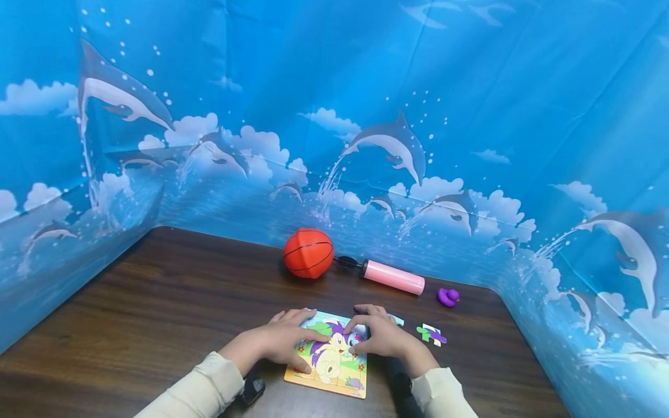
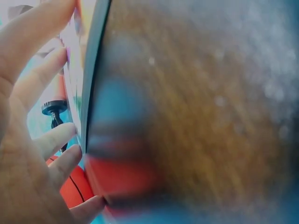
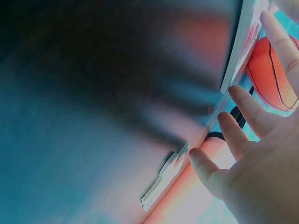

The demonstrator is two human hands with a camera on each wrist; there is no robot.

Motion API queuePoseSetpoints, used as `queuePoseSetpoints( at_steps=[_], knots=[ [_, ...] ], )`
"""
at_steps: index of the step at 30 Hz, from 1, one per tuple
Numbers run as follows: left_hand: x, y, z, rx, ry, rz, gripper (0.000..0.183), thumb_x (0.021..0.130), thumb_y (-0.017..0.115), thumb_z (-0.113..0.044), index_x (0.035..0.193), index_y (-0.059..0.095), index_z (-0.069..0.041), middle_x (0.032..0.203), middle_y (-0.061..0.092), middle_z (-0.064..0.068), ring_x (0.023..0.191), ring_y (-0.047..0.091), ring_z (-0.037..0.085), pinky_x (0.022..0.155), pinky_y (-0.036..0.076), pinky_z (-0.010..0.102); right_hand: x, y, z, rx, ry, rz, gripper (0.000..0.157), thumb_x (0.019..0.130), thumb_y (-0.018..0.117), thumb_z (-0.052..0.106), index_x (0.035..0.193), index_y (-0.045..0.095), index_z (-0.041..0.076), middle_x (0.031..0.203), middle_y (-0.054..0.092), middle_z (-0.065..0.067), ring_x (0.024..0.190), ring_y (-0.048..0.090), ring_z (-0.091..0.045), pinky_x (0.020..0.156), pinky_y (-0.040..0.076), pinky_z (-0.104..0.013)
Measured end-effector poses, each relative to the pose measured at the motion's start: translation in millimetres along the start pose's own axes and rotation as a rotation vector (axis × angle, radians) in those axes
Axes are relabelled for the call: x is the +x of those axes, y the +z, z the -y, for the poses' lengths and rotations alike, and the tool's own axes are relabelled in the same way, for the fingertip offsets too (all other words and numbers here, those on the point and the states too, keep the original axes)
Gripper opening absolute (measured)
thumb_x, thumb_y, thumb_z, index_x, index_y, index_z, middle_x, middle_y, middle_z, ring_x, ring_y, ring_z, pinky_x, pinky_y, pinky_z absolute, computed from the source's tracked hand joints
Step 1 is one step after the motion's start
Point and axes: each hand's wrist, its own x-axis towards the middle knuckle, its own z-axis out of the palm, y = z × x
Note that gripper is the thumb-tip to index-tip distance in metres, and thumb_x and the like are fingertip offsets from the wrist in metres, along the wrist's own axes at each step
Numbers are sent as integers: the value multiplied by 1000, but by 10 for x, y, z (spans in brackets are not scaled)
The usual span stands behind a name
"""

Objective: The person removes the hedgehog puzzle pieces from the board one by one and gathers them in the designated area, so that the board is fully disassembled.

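A jigsaw puzzle point(image 1: 329, 368) with a cartoon hedgehog on it lies on the dark table, tilted slightly in the head view. My left hand point(image 1: 282, 341) rests over its left side, fingers spread and thumb on the picture's lower left. On the upper right, my right hand point(image 1: 385, 335) reaches over the board with bent fingers, thumb and index tips at the picture. Part of the board is hidden under both hands. The left wrist view has the board's edge point(image 2: 92, 70) beside the left fingers point(image 2: 42, 77). The right fingers point(image 3: 250, 105) are apart in the right wrist view.
Loose puzzle pieces point(image 1: 432, 335) lie right of the right hand, with another piece point(image 1: 397, 320) just behind it. Farther back are an orange-red ball point(image 1: 308, 253), a pink hand pump point(image 1: 394, 277) and a purple toy duck point(image 1: 448, 297). A blue dolphin-print curtain point(image 1: 334, 157) surrounds the table.
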Motion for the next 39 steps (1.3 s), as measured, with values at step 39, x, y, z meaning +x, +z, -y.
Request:
queuePoseSetpoints(
  at_steps=[39],
  knots=[
    [64,-15,-39,18,-60,18,58,78,82,-46,132,60,-45,161,25,8,147,17,36,115,14,63,-176,-204,-267,520,78,-384,14,92,69,5,106,66,5,100,67,-6,90,63,-19,81,57,-38]
  ],
)
